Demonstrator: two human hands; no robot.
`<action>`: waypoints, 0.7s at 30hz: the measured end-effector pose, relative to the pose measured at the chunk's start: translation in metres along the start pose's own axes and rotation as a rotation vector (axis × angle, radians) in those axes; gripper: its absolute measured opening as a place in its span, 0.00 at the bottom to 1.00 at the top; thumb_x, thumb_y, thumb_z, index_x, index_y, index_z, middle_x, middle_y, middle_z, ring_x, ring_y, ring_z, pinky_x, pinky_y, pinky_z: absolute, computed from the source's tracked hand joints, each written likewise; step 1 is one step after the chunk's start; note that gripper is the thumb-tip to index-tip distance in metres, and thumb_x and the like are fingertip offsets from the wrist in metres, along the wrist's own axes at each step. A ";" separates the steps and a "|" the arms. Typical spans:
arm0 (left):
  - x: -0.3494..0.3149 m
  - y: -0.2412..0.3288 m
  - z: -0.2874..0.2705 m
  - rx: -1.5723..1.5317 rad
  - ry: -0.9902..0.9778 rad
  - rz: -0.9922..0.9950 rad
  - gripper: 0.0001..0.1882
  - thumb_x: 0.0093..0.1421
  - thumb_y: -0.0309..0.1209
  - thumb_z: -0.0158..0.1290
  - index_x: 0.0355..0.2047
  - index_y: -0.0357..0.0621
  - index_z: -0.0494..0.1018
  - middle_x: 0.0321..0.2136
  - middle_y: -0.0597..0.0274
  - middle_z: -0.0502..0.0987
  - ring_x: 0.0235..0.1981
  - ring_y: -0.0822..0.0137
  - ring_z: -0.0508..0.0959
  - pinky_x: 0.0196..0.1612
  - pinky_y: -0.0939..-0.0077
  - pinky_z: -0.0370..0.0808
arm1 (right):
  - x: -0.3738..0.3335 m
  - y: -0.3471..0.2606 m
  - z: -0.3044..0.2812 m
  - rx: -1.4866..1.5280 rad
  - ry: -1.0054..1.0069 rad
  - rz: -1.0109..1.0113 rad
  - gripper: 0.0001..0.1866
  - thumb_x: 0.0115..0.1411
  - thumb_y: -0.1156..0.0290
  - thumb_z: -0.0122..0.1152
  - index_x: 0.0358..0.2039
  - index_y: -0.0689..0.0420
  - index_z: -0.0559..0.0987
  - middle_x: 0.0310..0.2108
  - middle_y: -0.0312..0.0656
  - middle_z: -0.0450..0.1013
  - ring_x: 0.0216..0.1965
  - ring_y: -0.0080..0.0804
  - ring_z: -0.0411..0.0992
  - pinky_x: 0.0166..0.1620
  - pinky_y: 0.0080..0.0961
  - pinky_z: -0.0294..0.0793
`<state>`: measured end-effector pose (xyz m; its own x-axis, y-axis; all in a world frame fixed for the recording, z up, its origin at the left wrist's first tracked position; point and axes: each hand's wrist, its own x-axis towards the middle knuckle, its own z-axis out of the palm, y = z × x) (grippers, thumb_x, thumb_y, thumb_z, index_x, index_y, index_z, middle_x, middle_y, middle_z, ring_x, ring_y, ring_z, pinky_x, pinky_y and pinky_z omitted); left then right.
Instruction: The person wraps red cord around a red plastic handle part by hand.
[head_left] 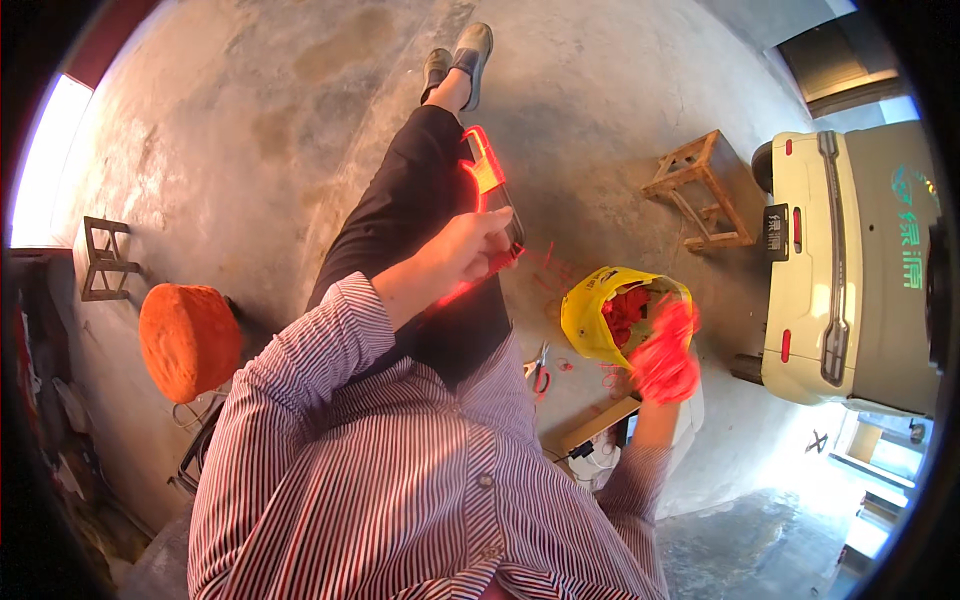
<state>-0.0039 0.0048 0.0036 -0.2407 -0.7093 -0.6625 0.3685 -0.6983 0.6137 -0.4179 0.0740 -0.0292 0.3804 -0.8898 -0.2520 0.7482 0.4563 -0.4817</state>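
Low wooden stool: at the far left, the wooden stool (106, 260) is being seen standing on the concrete floor (270, 110).
Orange seat: farther right, an orange round padded seat (190, 340) is being lit from one side.
Left hand: over the dark-trousered thigh, the left hand (466, 248) is being kept bent, with its fingers closed on a red-strung frame (487, 178).
Red-strung frame: it is being supported along the thigh, its dark edge showing past the fingers. The frame is being judged light and fairly stiff, its red strands soft and easily snagged; the bare dark edge is best being gripped.
Scissors: right of the thigh, scissors (541, 378) are being left on the floor.
Yellow container: a bucket-shaped yellow container (583, 318) is being partly filled by red netting (625, 316).
Right hand: beside the container's right rim, the right hand (664, 378) is being covered by a blurred red bundle (672, 335); whether its fingers are being closed cannot be told. The bundle is probably being felt as light, soft and tangle-prone, so a loose whole-handful hold is being favoured.
Tall wooden stool: beyond, a taller stool (712, 190) is being seen near a cream vehicle (805, 270).
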 end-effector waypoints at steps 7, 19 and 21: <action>-0.017 -0.019 -0.005 0.093 0.132 0.186 0.22 0.68 0.49 0.54 0.31 0.40 0.72 0.25 0.60 0.75 0.19 0.72 0.67 0.23 0.77 0.63 | -0.024 0.125 0.008 -0.312 0.371 0.183 0.18 0.69 0.67 0.61 0.56 0.61 0.75 0.49 0.46 0.78 0.46 0.39 0.80 0.51 0.39 0.81; -0.085 -0.043 0.021 0.269 -0.228 0.721 0.20 0.65 0.17 0.58 0.56 0.39 0.71 0.48 0.66 0.78 0.48 0.77 0.78 0.54 0.78 0.76 | 0.058 0.133 0.103 -0.652 -0.128 0.227 0.31 0.64 0.49 0.66 0.60 0.58 0.76 0.53 0.36 0.75 0.44 0.25 0.76 0.48 0.24 0.76; -0.075 -0.017 0.001 0.590 -0.058 1.042 0.24 0.56 0.12 0.58 0.53 0.42 0.75 0.47 0.59 0.77 0.49 0.65 0.79 0.53 0.72 0.76 | 0.084 0.113 0.095 -0.512 -0.073 0.233 0.27 0.64 0.53 0.66 0.57 0.56 0.78 0.51 0.35 0.76 0.43 0.24 0.75 0.46 0.24 0.76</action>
<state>0.0067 0.0695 0.0429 -0.1168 -0.9527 0.2807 -0.0551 0.2884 0.9559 -0.2501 0.0507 -0.0254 0.5542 -0.7552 -0.3500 0.2880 0.5685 -0.7706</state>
